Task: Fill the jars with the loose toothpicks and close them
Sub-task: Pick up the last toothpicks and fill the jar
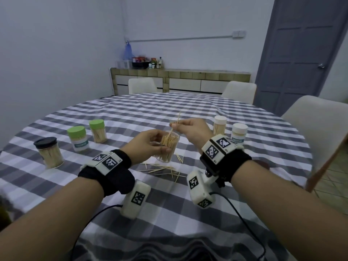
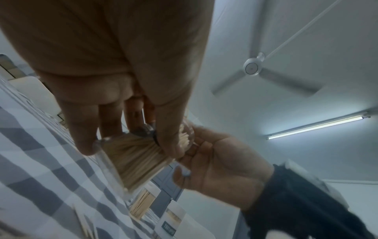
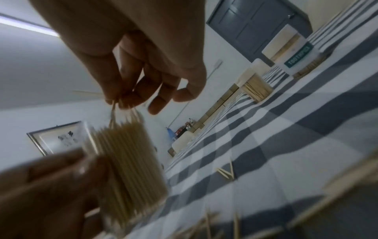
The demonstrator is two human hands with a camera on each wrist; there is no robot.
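Note:
My left hand (image 1: pixel 150 143) grips a clear open jar (image 1: pixel 169 147) packed with toothpicks, lifted slightly over the checked table (image 1: pixel 207 113). In the left wrist view its fingers (image 2: pixel 81 129) wrap the jar (image 2: pixel 132 155). My right hand (image 1: pixel 185 128) pinches a few toothpicks (image 1: pixel 175 122) just above the jar mouth, their lower ends dipping in; the right wrist view shows the pinch (image 3: pixel 116 100) over the jar (image 3: pixel 126 165). Loose toothpicks (image 1: pixel 165 169) lie on the cloth below. The jar has no lid on.
Closed jars stand around: black-lidded (image 1: pixel 49 152) and two green-lidded (image 1: pixel 78 138) (image 1: pixel 98 130) on the left, two white-lidded (image 1: pixel 220 125) (image 1: pixel 239 133) on the right. White chairs (image 1: pixel 239 91) ring the table. A counter (image 1: pixel 178 76) lines the far wall.

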